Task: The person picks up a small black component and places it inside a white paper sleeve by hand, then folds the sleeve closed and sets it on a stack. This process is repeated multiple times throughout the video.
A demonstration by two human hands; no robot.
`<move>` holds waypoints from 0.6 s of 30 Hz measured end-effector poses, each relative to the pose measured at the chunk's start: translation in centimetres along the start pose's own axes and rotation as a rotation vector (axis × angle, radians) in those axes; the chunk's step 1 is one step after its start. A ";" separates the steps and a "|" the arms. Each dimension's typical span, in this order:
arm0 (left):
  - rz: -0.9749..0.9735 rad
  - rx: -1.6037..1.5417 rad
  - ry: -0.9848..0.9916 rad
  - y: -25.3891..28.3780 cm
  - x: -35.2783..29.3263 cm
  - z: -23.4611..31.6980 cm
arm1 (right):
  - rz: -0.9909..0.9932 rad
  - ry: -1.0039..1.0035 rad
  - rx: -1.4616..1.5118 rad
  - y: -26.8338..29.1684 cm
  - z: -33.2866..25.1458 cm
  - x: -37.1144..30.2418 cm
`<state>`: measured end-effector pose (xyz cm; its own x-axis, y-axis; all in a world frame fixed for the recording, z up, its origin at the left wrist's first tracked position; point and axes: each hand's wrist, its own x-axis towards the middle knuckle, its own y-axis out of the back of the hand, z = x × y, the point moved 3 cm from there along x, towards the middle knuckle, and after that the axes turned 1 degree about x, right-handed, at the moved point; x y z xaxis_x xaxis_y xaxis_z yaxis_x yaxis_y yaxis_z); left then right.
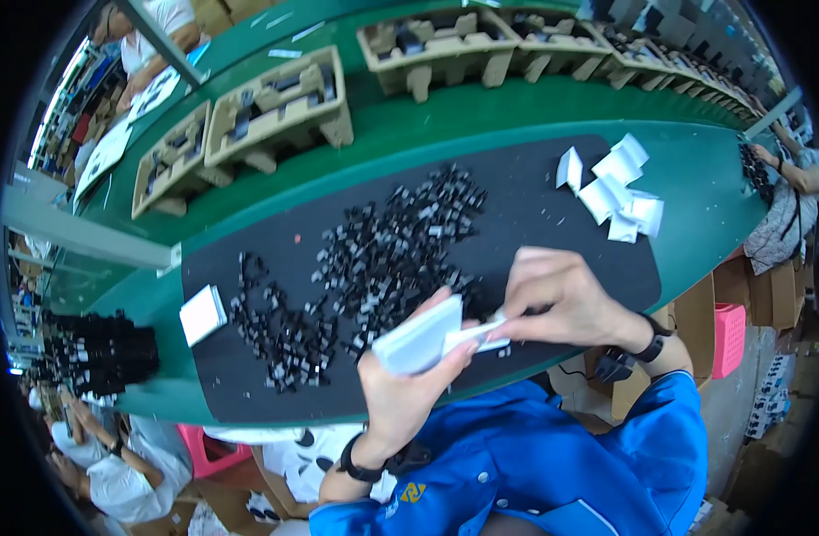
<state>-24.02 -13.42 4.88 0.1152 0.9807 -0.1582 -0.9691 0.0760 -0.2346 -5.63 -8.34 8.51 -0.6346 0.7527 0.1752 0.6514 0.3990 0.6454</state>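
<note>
My left hand (393, 404) grips a thick stack of white paper sheets (418, 338) above the near edge of the black mat (534, 219). My right hand (559, 299) is closed just right of the stack, its fingertips pinching a narrow white strip (474, 334) that reaches to the stack's edge. Whether the strip is attached to the stack, I cannot tell. Beyond my hands lies a big heap of small black parts (392, 241), with a smaller cluster (284, 339) of them to its left. Another white stack of sheets (202, 315) rests at the mat's left edge.
Folded loose white sheets (619, 192) lie at the mat's far right. Brown moulded trays (280, 112) holding dark parts line the back of the green table (445, 116). A metal post (97, 228) and black stacked items (101, 353) stand left. Other people sit around the table.
</note>
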 end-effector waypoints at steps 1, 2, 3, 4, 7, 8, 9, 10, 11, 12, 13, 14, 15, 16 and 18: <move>-0.025 -0.005 -0.027 -0.2 0.1 -0.2 | 0.017 0.116 0.045 -0.2 0.3 -0.1; -0.017 0.078 -0.110 -0.2 0.2 -0.2 | 0.031 0.233 0.085 0.0 0.4 -0.1; -0.006 0.159 -0.185 -0.2 -0.2 -0.3 | 0.047 0.232 0.057 0.1 0.5 -0.2; 0.007 0.237 -0.264 -0.3 -0.2 -0.2 | 0.010 0.226 0.049 0.1 0.5 -0.2; -0.079 0.474 -0.440 -1.4 1.3 -0.3 | -0.040 0.213 0.007 0.7 0.6 0.4; -0.108 0.467 -0.461 -1.4 1.6 -0.3 | -0.096 0.193 -0.053 0.4 0.3 0.4; -0.140 0.487 -0.413 -1.1 2.0 -0.3 | -0.152 0.169 -0.110 0.3 0.2 0.6; -0.167 0.506 -0.369 -0.8 2.5 -0.3 | -0.211 0.148 -0.170 0.8 0.2 0.8; -0.182 0.503 -0.388 -0.4 2.6 0.0 | -0.197 0.144 -0.189 1.8 -0.1 1.1; -0.172 0.457 -0.279 0.3 2.7 0.1 | -0.201 0.148 -0.228 3.0 -0.5 1.6; -0.147 0.414 -0.168 1.0 2.6 0.3 | -0.214 0.164 -0.261 4.3 -0.8 2.4; 0.042 0.254 -0.136 2.1 2.6 0.8 | -0.228 0.184 -0.287 5.5 -0.7 3.4; 0.226 0.087 -0.109 3.0 2.8 1.8 | -0.035 0.191 -0.349 8.3 1.1 4.4; 0.387 0.165 -0.036 4.5 2.4 3.7 | 0.159 0.200 -0.404 11.9 4.0 5.3; 0.621 0.242 0.018 7.3 2.4 5.6 | 0.574 -0.098 -0.709 20.7 9.6 6.5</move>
<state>-32.07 -9.48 8.13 -0.4785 0.8524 -0.2109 -0.8780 -0.4617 0.1263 7.72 9.83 15.91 -0.2330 0.7903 0.5667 0.4274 -0.4402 0.7896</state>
